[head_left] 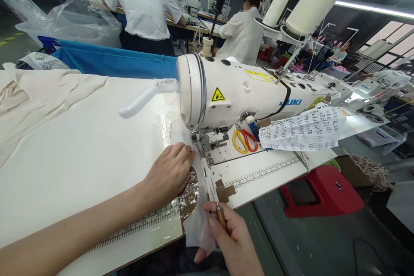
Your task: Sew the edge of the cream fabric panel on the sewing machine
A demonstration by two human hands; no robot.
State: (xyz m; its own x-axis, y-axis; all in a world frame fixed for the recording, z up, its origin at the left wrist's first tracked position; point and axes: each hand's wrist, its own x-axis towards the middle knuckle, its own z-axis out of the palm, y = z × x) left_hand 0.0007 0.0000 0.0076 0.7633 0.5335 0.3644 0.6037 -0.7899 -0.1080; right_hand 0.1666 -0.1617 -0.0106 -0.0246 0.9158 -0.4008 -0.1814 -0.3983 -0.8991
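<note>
My left hand (171, 170) is curled, knuckles up, on the white fabric (199, 224) just in front of the sewing machine's (226, 90) needle area. Its fingertips are partly hidden. My right hand (231, 233), at the table's front edge, is closed round the wooden handle of an awl (221, 217). The awl's thin metal shaft points up toward the presser foot (195, 136). The sheer fabric runs from under the presser foot, between my hands, and hangs over the edge; some of it lies against my right fingers.
Scissors (244, 140) with yellow and red handles lie under the machine arm, beside a handwritten sheet (300, 129). Cream cloth (39, 95) covers the table's far left. A red stool (323, 192) stands at right. Thread cones (323, 0) rise above; two people sit beyond a blue bin (116, 58).
</note>
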